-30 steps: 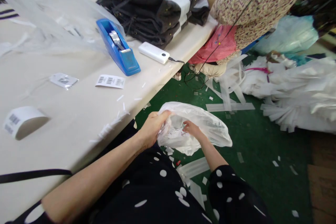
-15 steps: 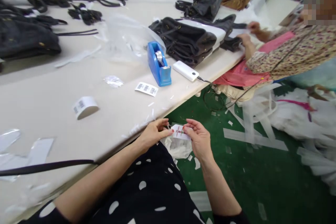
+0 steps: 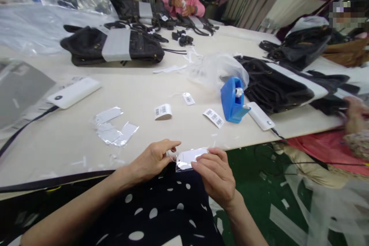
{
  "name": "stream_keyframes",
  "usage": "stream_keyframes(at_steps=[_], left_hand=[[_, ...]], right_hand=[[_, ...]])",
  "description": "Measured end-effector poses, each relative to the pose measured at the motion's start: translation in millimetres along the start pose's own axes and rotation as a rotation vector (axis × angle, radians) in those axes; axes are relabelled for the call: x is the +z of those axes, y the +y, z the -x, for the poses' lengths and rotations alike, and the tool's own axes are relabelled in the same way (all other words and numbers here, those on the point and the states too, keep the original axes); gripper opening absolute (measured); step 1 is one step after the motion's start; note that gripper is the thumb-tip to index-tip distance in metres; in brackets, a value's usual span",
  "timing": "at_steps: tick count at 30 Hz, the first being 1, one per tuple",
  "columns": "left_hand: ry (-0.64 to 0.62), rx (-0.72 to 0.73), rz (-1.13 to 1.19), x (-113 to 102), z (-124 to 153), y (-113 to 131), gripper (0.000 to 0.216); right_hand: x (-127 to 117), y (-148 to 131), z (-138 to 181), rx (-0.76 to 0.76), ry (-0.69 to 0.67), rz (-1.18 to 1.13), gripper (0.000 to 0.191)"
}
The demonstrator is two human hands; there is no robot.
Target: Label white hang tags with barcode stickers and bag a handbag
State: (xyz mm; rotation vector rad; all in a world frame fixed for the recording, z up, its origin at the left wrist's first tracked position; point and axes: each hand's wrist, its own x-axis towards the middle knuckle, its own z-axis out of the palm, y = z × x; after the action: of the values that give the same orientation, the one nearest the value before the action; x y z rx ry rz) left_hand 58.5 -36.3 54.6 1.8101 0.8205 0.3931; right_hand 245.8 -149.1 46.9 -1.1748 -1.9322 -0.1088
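Observation:
A small clear plastic sleeve with a white tag inside is held between both my hands at the near table edge, over my lap. My left hand pinches its left end with thumb and forefinger. My right hand is closed on its right end, fingers curled over the top. Just beyond them on the cream table lie several empty clear sleeves, a curled barcode label and a flat barcode label.
A blue tape dispenser stands right of centre beside a white power bank with a cable. Another white power bank lies at the left. Black bags sit farther back and at right. Another person's hand shows at right; one person sits far back.
The view has lifted from the floor to the table. The white plastic bag left my hands; both now pinch a small sleeved tag, raised to the table edge.

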Motion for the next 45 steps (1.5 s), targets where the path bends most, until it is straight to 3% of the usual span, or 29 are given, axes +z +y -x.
stream_keyframes(at_steps=[5,9,11,13,15,19,22,26,37,45], left_hand=[[0.022,-0.319,0.437,-17.0,11.7,-6.8,0.036],[-0.151,-0.352,0.703,-17.4,9.5,-4.7,0.029],[-0.120,-0.363,0.751,-15.2,7.3,-7.6,0.027],[-0.017,-0.392,0.761,-13.1,5.4,-13.3,0.027],[0.051,-0.406,0.748,-11.8,4.5,-19.3,0.026],[0.063,-0.389,0.728,-10.5,5.1,-25.3,0.026],[0.056,-0.388,0.710,-10.0,5.9,-25.9,0.027],[0.054,-0.382,0.697,-10.9,5.0,-28.8,0.026],[0.038,-0.381,0.737,-14.1,-4.1,-38.6,0.021],[0.226,-0.351,0.815,-12.4,-9.6,-38.7,0.028]], right_hand=[[16.2,0.0,-13.6,-0.061,0.023,0.008,0.036],[29.0,1.2,-22.1,-0.077,0.011,-0.028,0.038],[36.0,2.7,-23.2,-0.003,0.087,-0.023,0.039],[43.0,4.3,-23.0,0.210,0.252,-0.047,0.038],[49.8,5.1,-23.9,0.538,0.386,-0.214,0.032],[64.8,2.4,-34.0,1.150,0.320,-0.830,0.026],[77.3,-0.1,-43.2,1.347,0.338,-1.004,0.023],[90.2,0.1,-46.9,1.397,0.406,-0.984,0.022],[108.6,-7.5,-42.0,1.305,0.272,-0.970,0.016],[104.9,-1.3,-38.9,1.191,0.174,-0.957,0.017]])
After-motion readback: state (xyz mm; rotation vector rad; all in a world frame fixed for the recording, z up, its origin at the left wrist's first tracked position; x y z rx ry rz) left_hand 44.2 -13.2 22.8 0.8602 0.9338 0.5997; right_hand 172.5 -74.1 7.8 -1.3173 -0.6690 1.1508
